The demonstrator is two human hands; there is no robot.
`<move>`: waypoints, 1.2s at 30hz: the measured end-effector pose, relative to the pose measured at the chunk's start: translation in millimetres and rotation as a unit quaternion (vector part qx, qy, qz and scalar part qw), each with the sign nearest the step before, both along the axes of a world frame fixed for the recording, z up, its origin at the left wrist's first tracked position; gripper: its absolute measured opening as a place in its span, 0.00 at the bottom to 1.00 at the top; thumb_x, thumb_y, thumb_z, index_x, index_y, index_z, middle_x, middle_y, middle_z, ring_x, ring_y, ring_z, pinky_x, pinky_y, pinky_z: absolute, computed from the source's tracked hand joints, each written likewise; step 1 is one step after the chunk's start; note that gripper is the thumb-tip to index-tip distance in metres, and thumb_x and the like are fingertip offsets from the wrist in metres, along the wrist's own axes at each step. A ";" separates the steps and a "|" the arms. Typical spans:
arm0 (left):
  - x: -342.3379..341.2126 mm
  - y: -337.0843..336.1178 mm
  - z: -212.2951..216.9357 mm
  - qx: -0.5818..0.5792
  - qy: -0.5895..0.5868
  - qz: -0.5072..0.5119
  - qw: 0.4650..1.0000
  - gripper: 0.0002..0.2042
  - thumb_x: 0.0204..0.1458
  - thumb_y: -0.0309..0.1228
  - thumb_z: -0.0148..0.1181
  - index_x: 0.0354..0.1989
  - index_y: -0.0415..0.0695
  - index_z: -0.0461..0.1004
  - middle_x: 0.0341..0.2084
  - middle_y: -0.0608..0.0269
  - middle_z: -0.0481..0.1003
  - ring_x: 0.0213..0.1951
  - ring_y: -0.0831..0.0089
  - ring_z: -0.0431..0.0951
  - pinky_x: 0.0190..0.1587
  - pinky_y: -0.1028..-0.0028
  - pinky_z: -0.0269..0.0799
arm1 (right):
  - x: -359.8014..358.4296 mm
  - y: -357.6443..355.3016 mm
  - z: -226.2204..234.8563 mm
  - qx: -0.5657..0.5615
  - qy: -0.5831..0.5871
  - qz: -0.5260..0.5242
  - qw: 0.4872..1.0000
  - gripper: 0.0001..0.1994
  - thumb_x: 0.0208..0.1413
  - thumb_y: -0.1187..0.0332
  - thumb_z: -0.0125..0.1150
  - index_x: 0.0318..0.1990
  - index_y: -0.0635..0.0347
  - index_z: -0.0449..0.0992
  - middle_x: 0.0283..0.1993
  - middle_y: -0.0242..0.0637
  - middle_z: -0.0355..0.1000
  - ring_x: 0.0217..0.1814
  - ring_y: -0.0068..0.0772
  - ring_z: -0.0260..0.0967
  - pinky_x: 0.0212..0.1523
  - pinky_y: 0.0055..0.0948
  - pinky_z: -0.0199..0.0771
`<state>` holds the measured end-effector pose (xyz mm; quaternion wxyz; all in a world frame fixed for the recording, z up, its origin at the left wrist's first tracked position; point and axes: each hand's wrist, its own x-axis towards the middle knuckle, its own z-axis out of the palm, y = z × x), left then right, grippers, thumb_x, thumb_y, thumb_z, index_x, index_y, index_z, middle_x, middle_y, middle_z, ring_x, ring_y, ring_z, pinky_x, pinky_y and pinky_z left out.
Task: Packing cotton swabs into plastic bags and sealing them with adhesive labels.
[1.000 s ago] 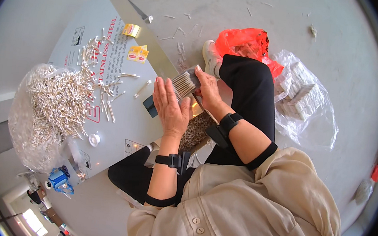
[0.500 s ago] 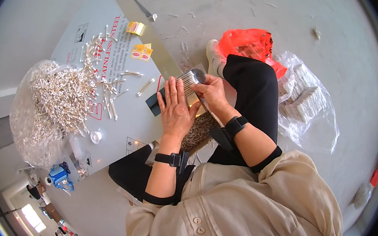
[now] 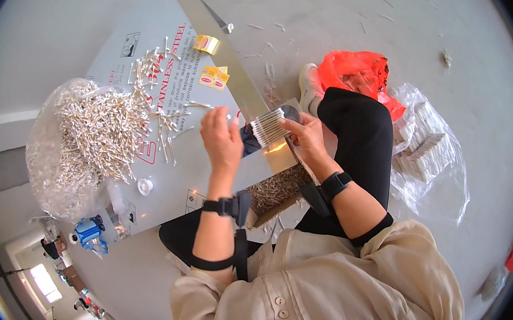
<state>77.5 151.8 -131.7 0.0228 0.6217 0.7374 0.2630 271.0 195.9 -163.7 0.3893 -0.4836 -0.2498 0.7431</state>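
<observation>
A flat row of cotton swabs [image 3: 267, 127] lies side by side, gripped between the thumb and fingers of my right hand [image 3: 309, 137]. A grey rounded piece [image 3: 291, 112] shows at its far end; I cannot tell what it is. My left hand [image 3: 220, 141] hovers over the sheet to the left of that row, fingers loosely bent and apart, with nothing visible in them. One loose swab [image 3: 198, 104] lies close to its fingertips. Between my forearms is an open cardboard box [image 3: 266, 218] filled with many swab ends, just below a shiny metal edge.
A printed steel sheet [image 3: 160, 197] bears a plastic bag heaped with swabs [image 3: 95, 132], loose swabs, yellow labels [image 3: 215, 77] and a small white cap [image 3: 144, 187]. On the floor at right are a red plastic bag [image 3: 357, 77] and a clear bag of white packs [image 3: 424, 148].
My left hand has lifted off the row of swabs and moved left, its fingers bending. The right hand keeps hold of the row, now uncovered. The whole view has shifted slightly.
</observation>
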 end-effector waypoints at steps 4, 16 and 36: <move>-53.4 59.4 4.7 -0.065 -0.126 0.078 0.987 0.14 0.50 0.29 0.62 0.45 0.41 0.74 0.45 0.52 0.74 0.50 0.56 0.71 0.53 0.60 0.66 | 5.9 3.9 -6.1 -0.007 -0.031 -0.006 0.999 0.11 0.46 0.66 0.72 0.22 0.57 0.73 0.17 0.23 0.63 0.16 0.14 0.54 0.19 0.20 0.51; -102.8 114.1 -27.2 -0.135 -0.139 0.240 0.951 0.14 0.36 0.32 0.74 0.29 0.41 0.75 0.26 0.57 0.77 0.32 0.57 0.78 0.40 0.60 0.74 | -7.4 2.6 10.8 -0.069 0.029 -0.014 0.997 0.08 0.50 0.70 0.69 0.35 0.64 0.80 0.29 0.31 0.76 0.27 0.19 0.70 0.29 0.21 0.68; 28.6 -24.5 20.9 -0.144 -0.514 0.200 0.822 0.07 0.53 0.25 0.61 0.25 0.37 0.74 0.16 0.70 0.72 0.15 0.86 0.65 0.17 0.83 0.60 | -16.2 -0.5 -1.6 0.019 0.050 -0.036 0.998 0.02 0.50 0.77 0.67 0.31 0.64 0.80 0.27 0.28 0.76 0.26 0.18 0.70 0.29 0.21 0.71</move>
